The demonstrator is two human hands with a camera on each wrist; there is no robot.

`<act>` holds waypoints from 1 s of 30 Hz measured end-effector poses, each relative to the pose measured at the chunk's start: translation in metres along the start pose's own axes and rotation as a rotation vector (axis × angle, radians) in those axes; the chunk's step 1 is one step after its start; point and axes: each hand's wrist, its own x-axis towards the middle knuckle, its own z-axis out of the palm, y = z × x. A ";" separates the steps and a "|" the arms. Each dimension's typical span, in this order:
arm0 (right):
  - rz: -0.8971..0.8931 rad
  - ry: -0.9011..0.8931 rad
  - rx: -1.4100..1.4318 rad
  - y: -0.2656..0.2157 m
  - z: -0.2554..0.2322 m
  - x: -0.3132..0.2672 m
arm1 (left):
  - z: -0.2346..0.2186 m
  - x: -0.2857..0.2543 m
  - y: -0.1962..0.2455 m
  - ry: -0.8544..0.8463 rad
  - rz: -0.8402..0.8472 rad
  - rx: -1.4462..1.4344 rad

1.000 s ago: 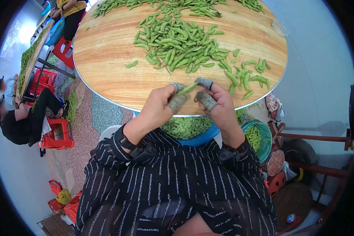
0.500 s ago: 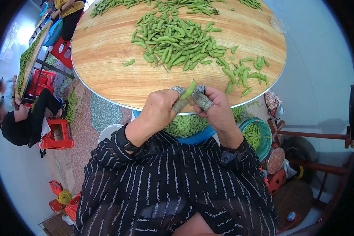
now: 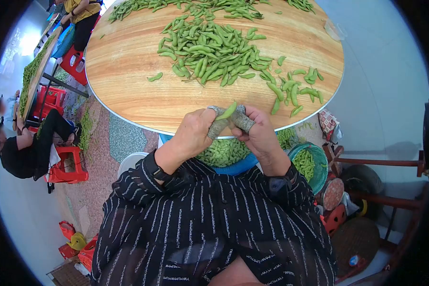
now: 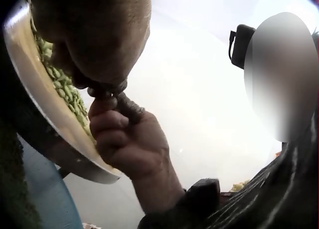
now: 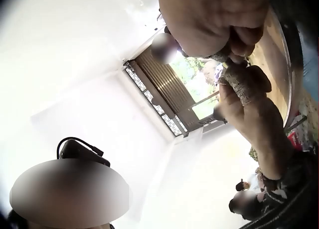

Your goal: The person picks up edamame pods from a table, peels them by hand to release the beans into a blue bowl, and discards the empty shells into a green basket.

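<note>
While the left hand [image 3: 190, 131] pinches a green edamame pod [image 3: 229, 110] at its fingertips, the right hand [image 3: 263, 134] meets it there with fingers curled inward; whether these also grip the pod, I cannot tell. The held pod slants up out of the left hand, its free end pointing away from the body. Grey finger wraps [image 3: 218, 127] (each hand wears them on the thumb and a finger) crowd round its lower part. Beyond both hands, a pile of edamame pods [image 3: 214, 50] covers the middle of the round wood-grain worktop [image 3: 128, 90], and a looser scatter [image 3: 293, 90] lies ahead and right of the right hand. Below the hands, closer to the body, sits a blue basin [image 3: 233, 169] full of pods; right of the right hand stands a green basket [image 3: 324, 167], also holding pods.
</note>
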 end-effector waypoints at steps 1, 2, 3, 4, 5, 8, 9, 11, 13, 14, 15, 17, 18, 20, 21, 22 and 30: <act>0.020 0.006 0.030 0.000 0.000 -0.001 | 0.002 0.000 0.000 0.015 0.000 -0.003; 0.019 0.006 0.029 0.001 0.001 -0.001 | 0.005 -0.002 0.000 0.016 0.002 -0.003; -0.041 0.009 0.021 0.004 0.003 0.000 | 0.008 -0.004 -0.001 0.033 -0.067 -0.147; -0.103 0.011 0.014 0.006 0.005 0.001 | 0.011 -0.005 -0.002 0.049 -0.135 -0.291; -0.104 0.011 0.014 0.008 0.005 0.001 | 0.014 -0.006 -0.005 0.049 -0.134 -0.290; -0.222 -0.010 -0.159 0.010 0.007 0.002 | 0.020 -0.008 -0.007 0.095 -0.241 -0.694; -0.292 -0.019 -0.239 0.010 0.007 0.003 | 0.021 -0.006 -0.004 0.104 -0.330 -0.892; -0.364 -0.026 -0.318 0.009 0.007 0.004 | 0.018 -0.004 0.001 0.109 -0.417 -1.089; -0.418 -0.112 -0.310 0.008 0.005 0.006 | 0.014 -0.004 0.003 0.031 -0.572 -1.421; -0.419 -0.111 -0.309 0.009 0.003 0.007 | 0.015 -0.005 -0.001 0.030 -0.572 -1.420; -0.394 -0.123 -0.294 0.010 0.002 0.008 | 0.017 -0.006 -0.007 -0.024 -0.596 -1.521; -0.372 -0.131 -0.280 0.009 -0.001 0.007 | 0.020 -0.006 -0.011 -0.084 -0.619 -1.621; -0.303 -0.120 -0.231 0.008 -0.002 0.006 | 0.021 -0.005 -0.008 -0.006 -0.562 -1.355; -0.235 -0.108 -0.181 0.005 -0.002 0.002 | 0.020 -0.005 -0.004 0.066 -0.500 -1.088; -0.184 -0.090 -0.131 0.000 0.000 -0.002 | 0.017 -0.005 -0.003 0.080 -0.321 -0.727; -0.136 -0.084 -0.082 -0.006 0.004 -0.003 | 0.012 -0.004 -0.002 0.099 -0.141 -0.359; 0.025 -0.079 -0.071 -0.011 0.009 -0.002 | 0.007 -0.004 -0.001 0.083 0.104 0.262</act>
